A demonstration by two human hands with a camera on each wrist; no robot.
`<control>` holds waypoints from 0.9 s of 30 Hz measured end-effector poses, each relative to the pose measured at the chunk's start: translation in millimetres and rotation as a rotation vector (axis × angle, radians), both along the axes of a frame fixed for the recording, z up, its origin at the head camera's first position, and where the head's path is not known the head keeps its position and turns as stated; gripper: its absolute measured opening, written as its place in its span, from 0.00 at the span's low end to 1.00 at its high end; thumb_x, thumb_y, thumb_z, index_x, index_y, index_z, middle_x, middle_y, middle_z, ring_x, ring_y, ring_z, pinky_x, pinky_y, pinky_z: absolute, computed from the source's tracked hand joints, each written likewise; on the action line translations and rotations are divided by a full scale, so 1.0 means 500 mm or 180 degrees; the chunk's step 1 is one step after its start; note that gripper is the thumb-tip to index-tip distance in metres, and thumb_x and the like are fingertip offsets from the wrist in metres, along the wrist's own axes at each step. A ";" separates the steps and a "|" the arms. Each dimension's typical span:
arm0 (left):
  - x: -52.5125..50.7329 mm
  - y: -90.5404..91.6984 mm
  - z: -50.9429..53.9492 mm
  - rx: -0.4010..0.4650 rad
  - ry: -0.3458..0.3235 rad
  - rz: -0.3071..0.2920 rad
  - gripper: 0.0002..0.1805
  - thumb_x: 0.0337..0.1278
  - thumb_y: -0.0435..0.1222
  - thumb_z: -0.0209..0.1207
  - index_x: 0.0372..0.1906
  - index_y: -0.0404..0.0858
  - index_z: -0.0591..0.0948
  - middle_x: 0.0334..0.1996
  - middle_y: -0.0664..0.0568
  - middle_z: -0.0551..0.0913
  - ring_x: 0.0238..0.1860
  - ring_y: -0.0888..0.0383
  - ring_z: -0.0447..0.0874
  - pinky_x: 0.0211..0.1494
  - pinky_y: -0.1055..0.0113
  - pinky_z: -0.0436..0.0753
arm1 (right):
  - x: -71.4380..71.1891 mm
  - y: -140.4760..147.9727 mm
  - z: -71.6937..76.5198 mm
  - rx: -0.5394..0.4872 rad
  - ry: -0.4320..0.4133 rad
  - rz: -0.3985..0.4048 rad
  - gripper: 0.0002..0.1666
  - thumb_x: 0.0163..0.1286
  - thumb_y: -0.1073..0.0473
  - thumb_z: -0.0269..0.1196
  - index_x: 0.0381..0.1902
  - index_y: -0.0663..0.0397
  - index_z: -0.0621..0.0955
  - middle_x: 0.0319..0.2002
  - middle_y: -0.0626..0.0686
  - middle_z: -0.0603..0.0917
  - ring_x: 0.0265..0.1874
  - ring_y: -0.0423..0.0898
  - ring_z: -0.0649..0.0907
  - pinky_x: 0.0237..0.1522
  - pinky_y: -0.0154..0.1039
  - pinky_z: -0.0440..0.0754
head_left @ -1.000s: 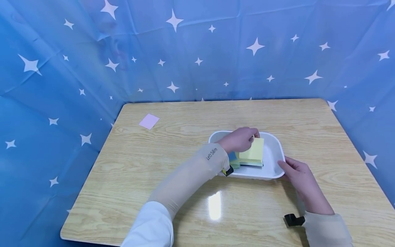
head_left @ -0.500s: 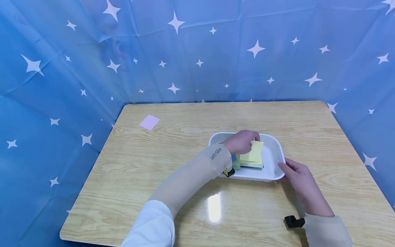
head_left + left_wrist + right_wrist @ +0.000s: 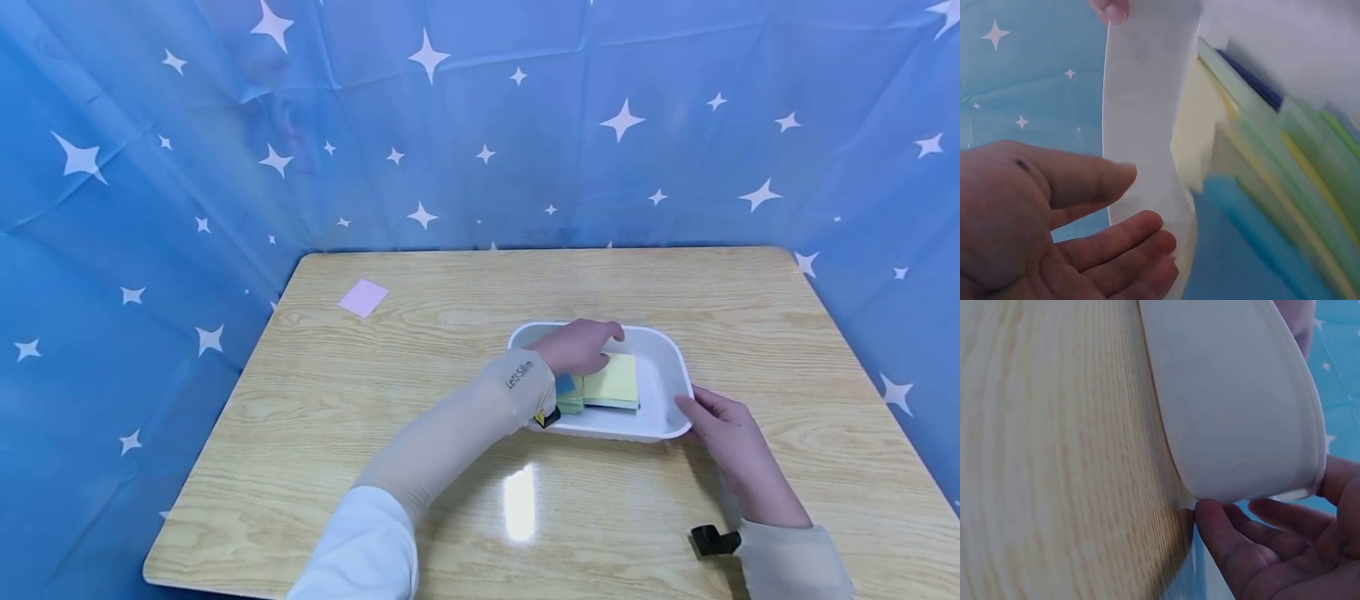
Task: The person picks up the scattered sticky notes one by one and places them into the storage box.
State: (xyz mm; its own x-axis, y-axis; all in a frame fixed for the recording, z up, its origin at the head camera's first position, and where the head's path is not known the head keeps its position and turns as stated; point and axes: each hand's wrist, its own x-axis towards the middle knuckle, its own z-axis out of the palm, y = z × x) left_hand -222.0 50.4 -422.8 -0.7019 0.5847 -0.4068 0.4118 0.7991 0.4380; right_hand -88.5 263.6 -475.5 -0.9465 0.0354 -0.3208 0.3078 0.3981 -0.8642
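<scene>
A white plastic tray (image 3: 663,400) stands on the table, right of centre, with sticky-note pads inside. Over its back part is my left hand (image 3: 573,347); in the left wrist view its thumb and fingers are apart, with nothing between them. Just below the hand lies a yellow sticky-note pad (image 3: 617,379), beside a blue pad (image 3: 565,384) and green notes (image 3: 570,407). Several pads (image 3: 1272,169) look blurred in the left wrist view. My right hand (image 3: 723,433) holds the tray's right end, thumb at the rim, fingers (image 3: 1216,531) against the outer wall.
A pink square note (image 3: 363,297) lies alone at the table's back left. The wooden table (image 3: 360,400) backs onto a blue curtain (image 3: 480,125) with white stars. My left forearm crosses the tray's left end and hides part of it.
My left hand has let go of the yellow pad's upper edge, and its fingers have spread. The yellow pad now lies lower in the tray. My right hand keeps its place.
</scene>
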 end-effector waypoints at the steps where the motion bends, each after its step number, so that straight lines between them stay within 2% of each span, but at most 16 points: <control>1: 0.000 -0.005 0.001 -0.0004 0.0023 -0.0018 0.25 0.78 0.39 0.51 0.75 0.54 0.68 0.72 0.62 0.73 0.60 0.66 0.74 0.60 0.72 0.77 | 0.000 0.001 -0.001 0.0011 -0.0006 0.0005 0.40 0.83 0.43 0.48 0.78 0.67 0.59 0.75 0.73 0.62 0.43 0.18 0.75 0.45 0.22 0.85; 4: -0.002 -0.022 0.002 0.0076 0.0062 -0.0070 0.23 0.78 0.39 0.51 0.73 0.51 0.71 0.70 0.60 0.75 0.56 0.64 0.75 0.55 0.71 0.77 | 0.000 0.001 -0.001 0.0011 0.0004 0.0005 0.40 0.83 0.43 0.48 0.78 0.67 0.60 0.75 0.74 0.63 0.42 0.18 0.76 0.45 0.22 0.85; 7: -0.002 -0.043 0.004 0.0203 0.0113 -0.0092 0.21 0.78 0.39 0.50 0.70 0.49 0.73 0.67 0.57 0.77 0.57 0.63 0.76 0.53 0.72 0.77 | -0.001 0.000 -0.001 0.0011 0.0009 0.0012 0.40 0.83 0.43 0.48 0.78 0.68 0.60 0.75 0.74 0.63 0.41 0.17 0.76 0.44 0.22 0.85; 12: -0.003 -0.075 0.014 0.0552 0.0238 -0.0035 0.18 0.78 0.39 0.51 0.66 0.46 0.75 0.63 0.53 0.80 0.64 0.59 0.78 0.59 0.70 0.80 | -0.001 0.000 -0.004 0.0024 -0.0033 0.0029 0.40 0.83 0.43 0.48 0.78 0.67 0.59 0.76 0.74 0.62 0.42 0.16 0.75 0.44 0.21 0.85; 14: -0.006 -0.086 0.020 0.0716 0.0310 -0.0004 0.17 0.78 0.38 0.52 0.65 0.44 0.77 0.61 0.53 0.82 0.62 0.59 0.79 0.60 0.70 0.80 | -0.001 0.001 -0.004 0.0028 -0.0046 0.0029 0.40 0.83 0.42 0.48 0.78 0.66 0.58 0.76 0.73 0.61 0.42 0.16 0.74 0.44 0.21 0.84; 21: -0.019 -0.132 0.026 0.1147 0.0386 0.0437 0.13 0.76 0.37 0.52 0.57 0.40 0.81 0.47 0.54 0.83 0.44 0.59 0.79 0.45 0.71 0.82 | -0.001 0.001 -0.002 0.0033 -0.0025 0.0039 0.41 0.83 0.41 0.47 0.78 0.66 0.58 0.76 0.72 0.61 0.43 0.15 0.73 0.45 0.20 0.84; 27: -0.038 -0.194 0.023 0.1268 0.0508 0.0840 0.12 0.76 0.39 0.53 0.55 0.41 0.81 0.47 0.54 0.82 0.48 0.59 0.79 0.51 0.67 0.83 | -0.003 -0.001 0.000 0.0072 -0.0048 0.0041 0.42 0.82 0.40 0.47 0.79 0.65 0.58 0.77 0.71 0.61 0.47 0.19 0.74 0.46 0.21 0.84</control>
